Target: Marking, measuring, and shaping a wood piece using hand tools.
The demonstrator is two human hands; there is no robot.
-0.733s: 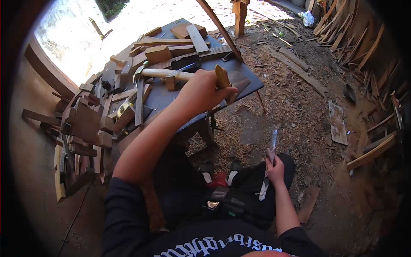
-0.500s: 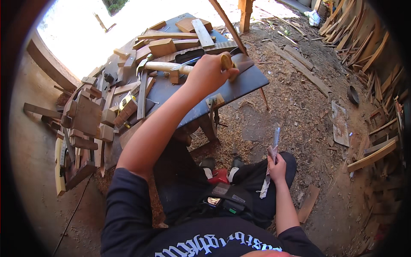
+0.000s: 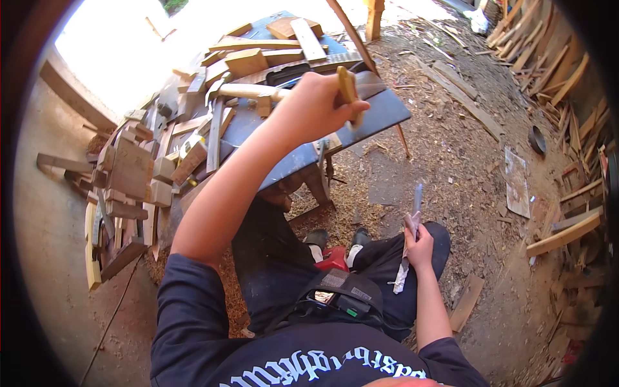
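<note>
My left hand (image 3: 316, 106) is closed round a yellowish wooden brush (image 3: 348, 90), raised over the right end of the blue-topped table (image 3: 380, 119). Its short pale bristles point down and look slightly blurred. Behind my left wrist lies a claw hammer (image 3: 248, 91) with a light wooden handle. Low on the right, by my knee, my right hand (image 3: 420, 248) grips a slim tool (image 3: 417, 201) upright. The tool's upper end is bluish, its middle brownish, and a whitish ragged piece hangs below my fingers; its exact kind is unclear.
Wood blocks (image 3: 245, 62) and offcuts crowd the table's back and left. A tape measure (image 3: 191, 155) lies among them. A dark vise-like fitting (image 3: 324, 161) hangs at the front edge. Shavings cover the ground; planks (image 3: 567, 232) lean along the right wall.
The brush has tilted more upright in my left hand, which has shifted slightly. My right hand keeps the slim tool in nearly the same place.
</note>
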